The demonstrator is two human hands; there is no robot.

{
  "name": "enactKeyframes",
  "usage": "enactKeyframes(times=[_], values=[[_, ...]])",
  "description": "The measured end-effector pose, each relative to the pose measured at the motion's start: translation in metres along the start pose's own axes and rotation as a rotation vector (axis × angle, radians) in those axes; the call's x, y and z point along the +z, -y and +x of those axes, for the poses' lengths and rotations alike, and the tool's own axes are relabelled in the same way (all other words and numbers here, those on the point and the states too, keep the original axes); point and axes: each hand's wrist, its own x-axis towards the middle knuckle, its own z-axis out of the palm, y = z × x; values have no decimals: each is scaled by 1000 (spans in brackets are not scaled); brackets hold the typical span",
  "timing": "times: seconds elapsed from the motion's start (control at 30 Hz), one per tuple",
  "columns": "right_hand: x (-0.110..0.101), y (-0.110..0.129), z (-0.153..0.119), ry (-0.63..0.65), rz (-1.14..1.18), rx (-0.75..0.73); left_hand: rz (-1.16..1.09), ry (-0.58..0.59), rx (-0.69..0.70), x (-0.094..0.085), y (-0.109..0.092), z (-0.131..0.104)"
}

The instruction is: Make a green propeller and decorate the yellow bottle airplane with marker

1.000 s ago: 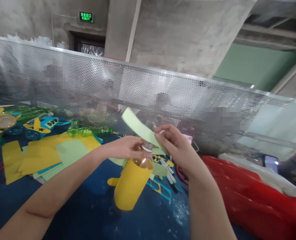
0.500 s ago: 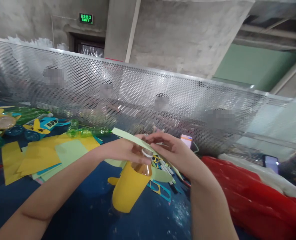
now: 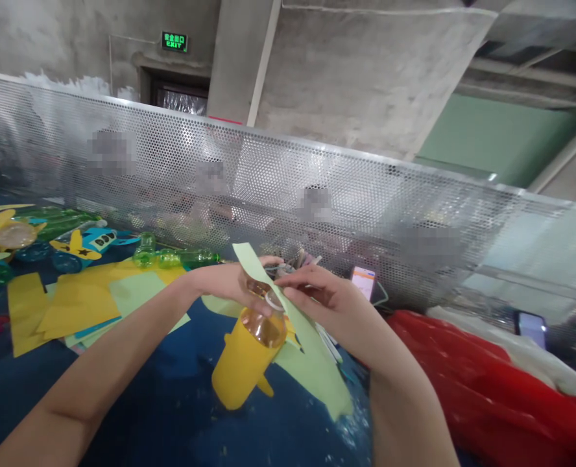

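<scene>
Your left grip point(image 3: 229, 282) was curled partway closed around the neck of the bottle point(image 3: 264, 329), with the thumb on the near side. That hold probably kept the bottle from turning while your other hand worked, and it left the yellow paper sleeve point(image 3: 239, 366) unsqueezed. The bottle leaned, its neck up and away from you; whether its base touched the desk point(image 3: 171, 408), you could not tell.

Your right grip point(image 3: 322, 292) was nearly closed, thumb and fingertips pinching the pale green strip point(image 3: 250, 259) beside the white neck ring point(image 3: 273, 300). Pinching there likely gave you control of the paper close to the neck, while the strip's far end stood free above your left grip. The wide green piece point(image 3: 324, 379) sloped down to the right of the bottle, below your right grip; where strip and piece met or overlapped was unclear.
</scene>
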Motion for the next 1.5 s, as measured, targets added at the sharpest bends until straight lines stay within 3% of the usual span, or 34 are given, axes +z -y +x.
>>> enactKeyframes(times=[0.1, 0.17, 0.23, 0.33, 0.37, 0.43, 0.53, 0.6, 0.77, 1.07, 1.5], values=[[2, 3, -2, -14, -20, -12, 41, 8, 8, -12, 3, -5], [4, 5, -3, -24, -45, -25, 42, -54, 2, -21, 1, -13], [7, 8, -6, -41, -86, -38, 108, -236, 10, -29, -4, -24], [12, 14, -9, -74, -148, -94, 275, -624, 49, -31, -21, -39], [13, 16, -11, -81, -163, -117, 343, -682, 97, -27, -29, -43], [16, 20, -13, -87, -188, -160, 394, -606, 205, -17, -44, -47], [18, 25, -16, -93, -209, -214, 422, -356, 254, 4, -62, -49], [18, 27, -16, -102, -214, -243, 506, -298, 274, 14, -68, -49], [19, 23, -12, -89, -130, -185, 534, -288, 264, 22, -72, -53], [16, 7, -7, 19, 81, -77, 490, -264, 201, 11, -71, -56], [23, 6, -6, -164, -32, -34, 431, -268, 175, 0, -63, -54]])
